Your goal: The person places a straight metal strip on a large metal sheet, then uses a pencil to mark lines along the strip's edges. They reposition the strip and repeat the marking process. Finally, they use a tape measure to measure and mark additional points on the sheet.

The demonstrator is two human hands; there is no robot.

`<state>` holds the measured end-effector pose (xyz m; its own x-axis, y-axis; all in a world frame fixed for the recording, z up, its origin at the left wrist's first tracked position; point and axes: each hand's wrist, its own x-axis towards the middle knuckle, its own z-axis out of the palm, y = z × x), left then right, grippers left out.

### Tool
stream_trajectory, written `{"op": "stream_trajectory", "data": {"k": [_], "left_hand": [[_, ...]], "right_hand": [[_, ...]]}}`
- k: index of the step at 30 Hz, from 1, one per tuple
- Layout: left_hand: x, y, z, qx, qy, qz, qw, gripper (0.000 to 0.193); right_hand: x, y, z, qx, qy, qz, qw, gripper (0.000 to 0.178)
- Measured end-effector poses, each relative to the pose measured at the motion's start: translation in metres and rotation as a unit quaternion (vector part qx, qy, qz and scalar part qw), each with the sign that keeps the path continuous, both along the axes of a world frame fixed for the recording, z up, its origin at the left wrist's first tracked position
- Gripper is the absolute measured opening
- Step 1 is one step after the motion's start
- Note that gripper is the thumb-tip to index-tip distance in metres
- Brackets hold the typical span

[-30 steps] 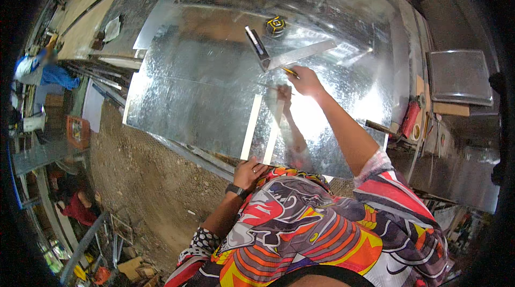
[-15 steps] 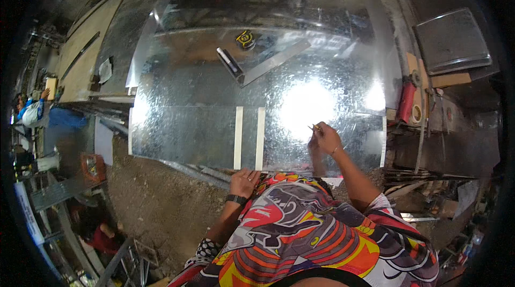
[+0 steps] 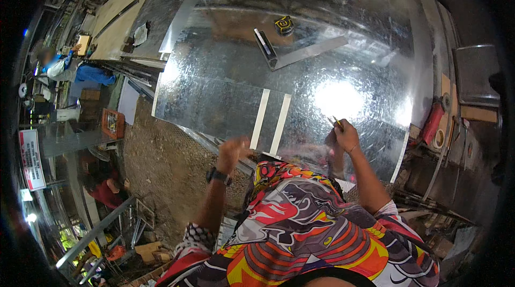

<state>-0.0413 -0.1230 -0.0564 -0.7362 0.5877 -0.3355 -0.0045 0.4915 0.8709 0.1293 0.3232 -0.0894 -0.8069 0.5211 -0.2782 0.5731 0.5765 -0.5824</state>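
Note:
A large shiny sheet of metal [image 3: 214, 94] spreads out in front of me. Above its right half, my right hand [image 3: 347, 136] is closed on a slim pointed tool [image 3: 338, 123] with yellow on it; the tip is near the sheet's bright glare. My left hand [image 3: 232, 154] is raised at the sheet's near edge, its fingers smeared by motion, beside two pale strips [image 3: 260, 120] that run side by side on the metal. Farther off lie a square [image 3: 311, 53] with a dark stock and a yellow-and-black tape measure [image 3: 284, 25].
A red angle grinder [image 3: 432, 121] and a tape roll [image 3: 439, 137] lie on the right. Metal bars and gravel ground [image 3: 161, 164] border the near left. A person in blue [image 3: 70, 67] works at far left; another in red [image 3: 107, 190] is lower left.
My left hand has lifted away from the near edge beside the strips and moved left. My right hand still holds the pointed tool over the sheet. The whole view has turned and shifted.

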Motion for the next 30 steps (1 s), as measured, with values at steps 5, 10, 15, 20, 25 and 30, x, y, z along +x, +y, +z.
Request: {"op": "stream_trajectory", "data": {"k": [5, 10, 15, 20, 25, 30], "left_hand": [[-0.157, 0.114, 0.021, -0.095, 0.331, -0.093, 0.934, 0.057], [-0.278, 0.211, 0.002, -0.174, 0.467, -0.328, 0.802, 0.082], [-0.303, 0.261, 0.008, -0.202, 0.452, -0.445, 0.746, 0.081], [-0.334, 0.287, -0.005, -0.163, 0.435, -0.507, 0.725, 0.055], [-0.365, 0.244, -0.028, -0.092, 0.504, -0.464, 0.723, 0.061], [-0.294, 0.23, -0.007, -0.035, 0.537, -0.323, 0.778, 0.076]], "right_hand": [[0.004, -0.015, 0.039, 0.11, 0.026, 0.055, 0.992, 0.019], [0.027, -0.048, 0.036, 0.044, 0.132, -0.168, 0.976, 0.016], [0.033, -0.162, 0.073, -0.093, 0.23, -0.416, 0.875, 0.019], [0.064, -0.275, 0.005, -0.149, 0.119, -0.546, 0.816, 0.021], [0.007, -0.331, 0.026, -0.29, 0.191, -0.736, 0.581, 0.021], [0.009, -0.298, -0.042, -0.257, 0.334, -0.769, 0.481, 0.034]]}}
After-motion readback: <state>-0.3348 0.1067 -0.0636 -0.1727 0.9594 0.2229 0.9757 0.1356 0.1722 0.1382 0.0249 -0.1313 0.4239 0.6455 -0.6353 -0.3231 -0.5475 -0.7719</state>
